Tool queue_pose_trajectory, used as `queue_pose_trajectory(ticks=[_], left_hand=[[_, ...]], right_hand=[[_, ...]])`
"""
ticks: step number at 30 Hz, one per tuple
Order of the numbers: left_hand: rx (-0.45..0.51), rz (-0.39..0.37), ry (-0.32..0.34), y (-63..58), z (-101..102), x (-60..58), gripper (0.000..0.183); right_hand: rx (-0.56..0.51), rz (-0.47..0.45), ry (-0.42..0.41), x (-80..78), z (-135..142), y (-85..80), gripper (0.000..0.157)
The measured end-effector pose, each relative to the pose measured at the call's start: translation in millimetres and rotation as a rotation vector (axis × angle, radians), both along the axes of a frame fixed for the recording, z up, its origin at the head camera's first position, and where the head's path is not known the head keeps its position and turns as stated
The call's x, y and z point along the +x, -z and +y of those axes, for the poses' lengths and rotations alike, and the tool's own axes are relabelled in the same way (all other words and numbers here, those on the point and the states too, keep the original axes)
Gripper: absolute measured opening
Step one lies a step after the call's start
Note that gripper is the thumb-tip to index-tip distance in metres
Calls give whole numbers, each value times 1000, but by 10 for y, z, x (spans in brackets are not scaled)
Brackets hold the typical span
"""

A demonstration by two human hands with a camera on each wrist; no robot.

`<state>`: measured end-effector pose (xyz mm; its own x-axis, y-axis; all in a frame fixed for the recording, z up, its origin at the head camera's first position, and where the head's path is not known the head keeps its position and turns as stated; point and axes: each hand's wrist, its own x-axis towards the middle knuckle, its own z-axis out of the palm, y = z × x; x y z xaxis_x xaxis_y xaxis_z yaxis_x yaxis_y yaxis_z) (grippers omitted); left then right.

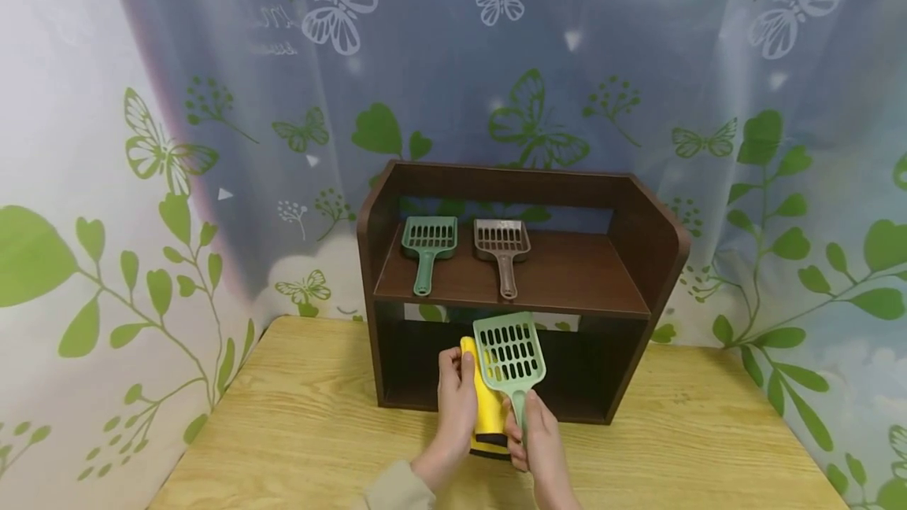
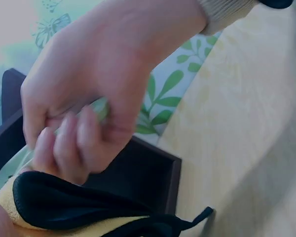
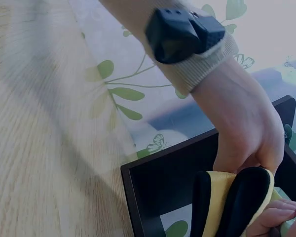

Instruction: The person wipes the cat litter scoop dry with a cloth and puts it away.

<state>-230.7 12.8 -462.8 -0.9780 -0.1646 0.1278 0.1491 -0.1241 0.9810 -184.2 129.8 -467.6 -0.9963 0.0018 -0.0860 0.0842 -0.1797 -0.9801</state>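
Note:
My right hand grips the handle of a light green slotted litter scoop, its head tilted up before the shelf. A folded yellow cloth with black edging is held in my left hand, its upper part right behind the scoop's left edge. In the left wrist view, the right hand's fingers curl round the handle, above the cloth's black border. The right wrist view has the left hand at the far side of the doubled cloth. Much of the scoop is hidden there.
A dark brown two-level shelf stands on the wooden table. On its upper board lie a dark green scoop and a grey-brown scoop, handles toward me. Behind hangs a curtain printed with leaves and butterflies.

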Motion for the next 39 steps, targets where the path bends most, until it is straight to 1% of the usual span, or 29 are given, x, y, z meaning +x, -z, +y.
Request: queue_pose_trajectory(ticks=[6, 10, 12, 15, 18, 19, 25, 26, 29, 34, 39], left_hand=[[-63, 55, -49, -66, -90, -136, 25], [-90, 71, -74, -93, -146, -199, 25], [-102, 75, -80, -95, -181, -225, 25], [-130, 72, -69, -88, -242, -252, 26], [-158, 61, -24, -87, -311, -273, 29], [-162, 53, 6, -123, -339, -261, 29], [-191, 26, 219, -158, -492, -321, 34], [-199, 25, 247, -130, -510, -350, 36], [-213, 28, 312, -141, -552, -392, 36], [-216, 47, 377, -130, -581, -460, 34], [-225, 23, 439, -95, -609, -463, 34]], right_hand=[[7, 25, -34, 40, 31, 39, 42], [43, 19, -77, 74, 78, 65, 43], [61, 14, -105, 87, 111, 80, 43], [98, 8, -149, 100, 179, 91, 43], [135, 5, -203, 116, 251, 97, 43], [146, 6, -223, 120, 276, 102, 44], [144, 8, -373, 129, 433, 122, 44], [144, 8, -393, 129, 452, 121, 43], [153, -1, -436, 132, 481, 120, 43], [161, -45, -459, 146, 473, 131, 43], [194, -36, -431, 141, 495, 142, 45]])
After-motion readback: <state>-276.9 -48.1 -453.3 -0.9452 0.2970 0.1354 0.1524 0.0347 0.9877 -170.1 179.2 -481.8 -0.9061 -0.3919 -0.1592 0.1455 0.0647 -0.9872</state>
